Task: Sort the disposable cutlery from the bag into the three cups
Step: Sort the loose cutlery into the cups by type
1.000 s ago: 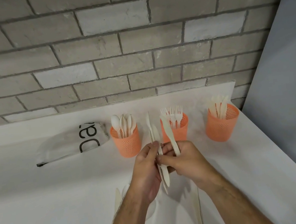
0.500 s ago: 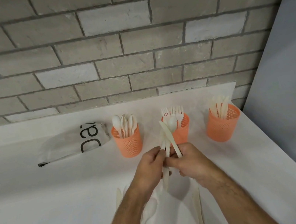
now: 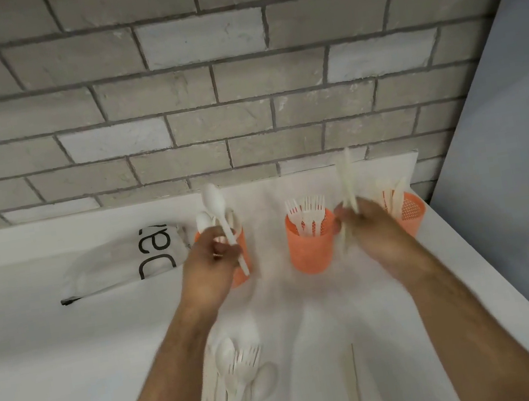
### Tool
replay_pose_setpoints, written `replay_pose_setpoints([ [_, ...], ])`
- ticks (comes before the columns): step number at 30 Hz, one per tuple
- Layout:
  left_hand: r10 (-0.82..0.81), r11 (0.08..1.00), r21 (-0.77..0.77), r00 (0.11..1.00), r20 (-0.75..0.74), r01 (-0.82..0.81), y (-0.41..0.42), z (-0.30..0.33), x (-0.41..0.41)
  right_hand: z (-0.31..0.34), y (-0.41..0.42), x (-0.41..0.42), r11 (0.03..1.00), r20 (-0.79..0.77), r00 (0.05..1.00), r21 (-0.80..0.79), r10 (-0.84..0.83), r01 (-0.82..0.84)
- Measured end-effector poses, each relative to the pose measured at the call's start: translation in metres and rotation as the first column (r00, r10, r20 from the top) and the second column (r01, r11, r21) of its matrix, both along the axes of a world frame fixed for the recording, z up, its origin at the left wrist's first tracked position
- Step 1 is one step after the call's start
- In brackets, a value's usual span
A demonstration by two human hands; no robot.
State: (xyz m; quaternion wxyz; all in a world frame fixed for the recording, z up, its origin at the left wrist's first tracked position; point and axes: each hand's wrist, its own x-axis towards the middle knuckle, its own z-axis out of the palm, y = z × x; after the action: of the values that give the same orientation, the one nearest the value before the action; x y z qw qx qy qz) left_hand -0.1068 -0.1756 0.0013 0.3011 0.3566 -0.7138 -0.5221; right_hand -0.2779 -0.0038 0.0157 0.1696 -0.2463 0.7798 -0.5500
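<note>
The left hand (image 3: 212, 264) pinches a white plastic spoon (image 3: 220, 217) before the orange mesh spoon cup (image 3: 242, 255); the right hand (image 3: 371, 235) grips blurred pale knives (image 3: 347, 180) near the orange mesh knife cup (image 3: 412, 215). Each should drop handle-first. Unsorted white cutlery (image 3: 241, 380) lies on the white worktop (image 3: 38, 357).

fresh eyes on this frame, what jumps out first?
Three orange mesh cups in a row against the brick wall: the left cup holds spoons, the middle cup forks, the right cup knives. The left hand holds a white spoon over the left cup, while the right hand lifts a blurred knife near the right cup. Unsorted cutlery lies on the table between the forearms.
</note>
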Motion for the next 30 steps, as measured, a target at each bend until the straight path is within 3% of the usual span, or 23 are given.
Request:
replay_pose_setpoints([
  [4,0.085,0.971,-0.231,0.990,0.110,-0.058,-0.033,0.021,-0.012,0.015,0.004,-0.058,0.953,-0.123,0.953,-0.166,-0.276,0.255],
  [10,0.192,0.881,-0.471,0.941,0.279,-0.040,-0.053,0.022,-0.026,0.001,0.009,-0.105,0.924,-0.121,0.922,-0.158,-0.367,0.347],
  [18,0.169,0.911,-0.413,0.902,0.398,0.012,-0.059,-0.003,-0.029,-0.014,0.009,-0.111,0.926,-0.028,0.928,-0.087,-0.371,0.368],
  [23,0.181,0.905,-0.425,0.892,0.413,0.013,-0.058,-0.008,-0.030,-0.025,0.010,-0.121,0.926,-0.098,0.922,-0.006,-0.375,0.376],
  [26,0.193,0.891,-0.454,0.887,0.420,0.021,-0.060,-0.007,-0.030,-0.022,0.012,-0.123,0.914,-0.068,0.912,-0.022,-0.405,0.404],
  [30,0.199,0.886,-0.463,0.912,0.359,-0.011,-0.059,-0.004,-0.027,-0.014,0.016,-0.125,0.878,-0.178,0.861,-0.056,-0.476,0.474],
])
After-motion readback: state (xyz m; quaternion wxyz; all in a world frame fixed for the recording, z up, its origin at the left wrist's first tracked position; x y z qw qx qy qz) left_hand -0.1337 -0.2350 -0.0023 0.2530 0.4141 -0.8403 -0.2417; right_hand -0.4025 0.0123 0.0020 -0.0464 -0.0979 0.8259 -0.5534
